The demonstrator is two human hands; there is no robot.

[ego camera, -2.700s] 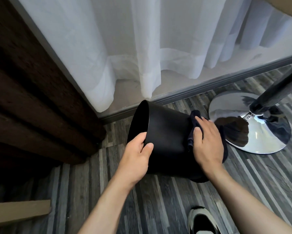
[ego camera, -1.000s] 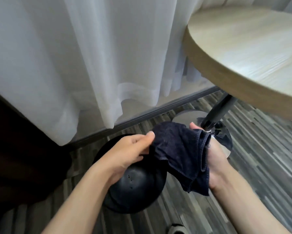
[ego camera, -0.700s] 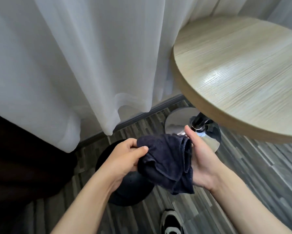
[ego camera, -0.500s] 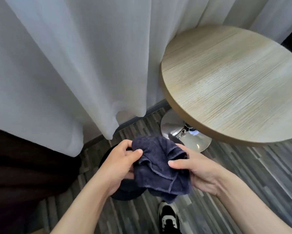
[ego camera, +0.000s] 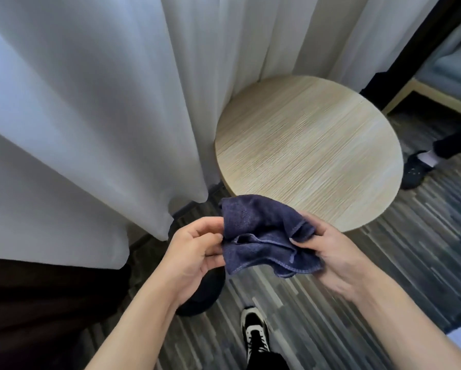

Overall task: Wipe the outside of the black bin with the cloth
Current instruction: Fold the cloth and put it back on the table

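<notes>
I hold a dark blue cloth (ego camera: 261,236) bunched up in front of me, well above the floor. My left hand (ego camera: 194,252) pinches its left edge and my right hand (ego camera: 330,252) grips its right side from below. The black bin (ego camera: 208,292) stands on the floor beneath my left hand and forearm, which hide most of it; only a dark curved part shows. Neither hand touches the bin.
A round light-wood table (ego camera: 309,145) stands just beyond the cloth. White curtains (ego camera: 90,102) hang at the left and back. My shoe (ego camera: 254,335) is on the striped floor. Another person's foot (ego camera: 416,166) is at the right. Dark furniture (ego camera: 37,303) fills the lower left.
I have let go of the bin, stood up and raised the cloth with both hands. The view has risen, so the table top now shows from above.
</notes>
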